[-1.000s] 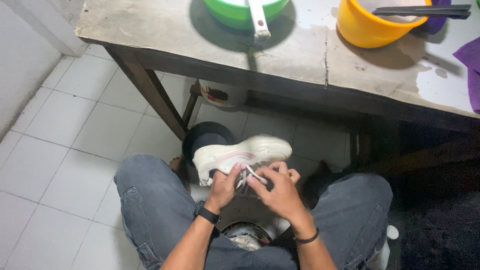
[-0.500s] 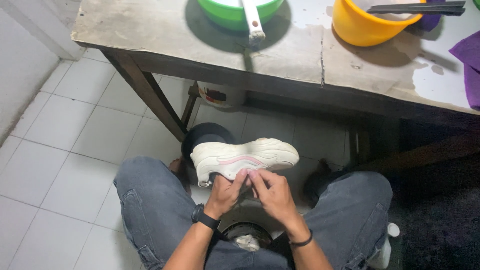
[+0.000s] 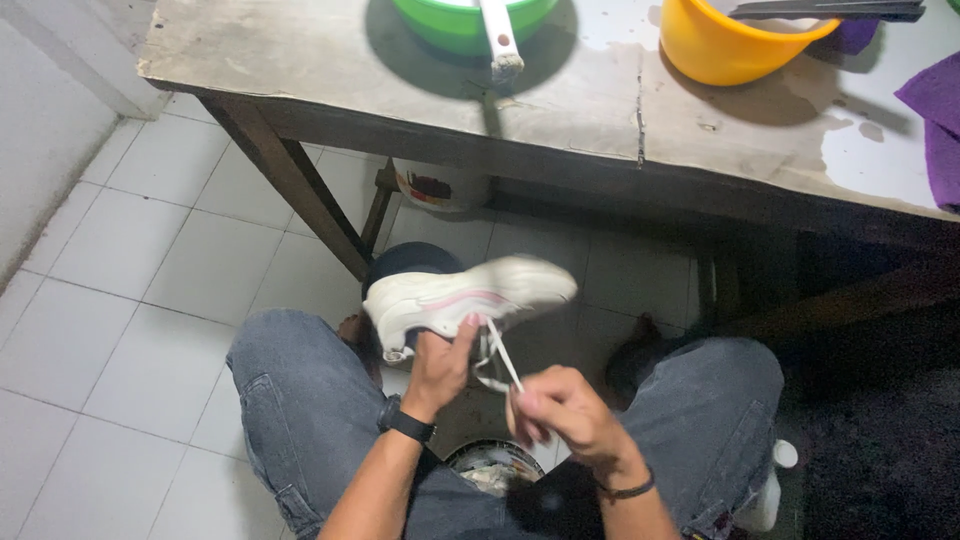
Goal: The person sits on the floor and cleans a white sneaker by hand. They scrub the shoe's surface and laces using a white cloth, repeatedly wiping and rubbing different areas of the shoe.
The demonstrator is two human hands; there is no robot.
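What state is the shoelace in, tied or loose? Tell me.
Loose. The white lace runs taut from the white sneaker to the right hand, which pinches it, while the left hand grips the shoe.

left hand (image 3: 437, 365) gripping, right hand (image 3: 560, 412) pinching, raised

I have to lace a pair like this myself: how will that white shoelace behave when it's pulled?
The shoelace looks thin and floppy: it runs taut only between the white sneaker and the right hand, with a slack loop hanging below. It probably weighs almost nothing. The sneaker may twist when tugged, which is likely why the left hand grips it.
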